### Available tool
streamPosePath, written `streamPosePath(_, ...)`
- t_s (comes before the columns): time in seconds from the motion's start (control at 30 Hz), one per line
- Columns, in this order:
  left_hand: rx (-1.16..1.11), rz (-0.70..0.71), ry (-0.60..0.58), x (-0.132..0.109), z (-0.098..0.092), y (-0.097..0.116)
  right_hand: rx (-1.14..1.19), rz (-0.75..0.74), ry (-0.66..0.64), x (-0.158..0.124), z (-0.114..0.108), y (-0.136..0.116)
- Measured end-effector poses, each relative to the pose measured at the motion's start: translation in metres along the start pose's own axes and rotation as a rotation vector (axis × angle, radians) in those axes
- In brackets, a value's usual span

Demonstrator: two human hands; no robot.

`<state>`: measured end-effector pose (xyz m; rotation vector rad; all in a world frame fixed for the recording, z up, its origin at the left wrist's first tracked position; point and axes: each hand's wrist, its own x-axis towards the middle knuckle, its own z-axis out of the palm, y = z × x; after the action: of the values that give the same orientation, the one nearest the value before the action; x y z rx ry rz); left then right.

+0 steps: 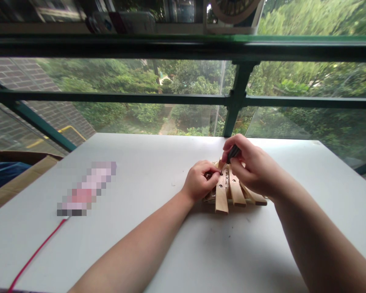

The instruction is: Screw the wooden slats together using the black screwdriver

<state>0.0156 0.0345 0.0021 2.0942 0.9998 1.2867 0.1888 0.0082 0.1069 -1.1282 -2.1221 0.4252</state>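
Right fingers (241, 163) clamp dark tool (233, 153); left fingers (205, 167) curl against slats (222, 196).

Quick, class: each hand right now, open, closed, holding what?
Left hand: closed, pinching a small dark piece at the wooden slats.
Right hand: closed around a dark tool handle.

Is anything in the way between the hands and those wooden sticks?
No, nothing visible is. The left hand is curled shut right against the wooden slats on the table. The right hand holds a dark tool right over them.
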Motion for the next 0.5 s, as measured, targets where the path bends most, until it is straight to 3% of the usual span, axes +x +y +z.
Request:
streamPosePath(0.23, 0.028, -0.009, 0.008, -0.0009, -0.0003, -0.0002, 0.008, 0.037, -0.068, -0.0009, -0.0074, -0.0013)
streamPosePath(0.5, 0.023, -0.008, 0.008, -0.0014, 0.0004, -0.0003, -0.147, 0.013, -0.006, 0.0022, -0.0096, -0.0038)
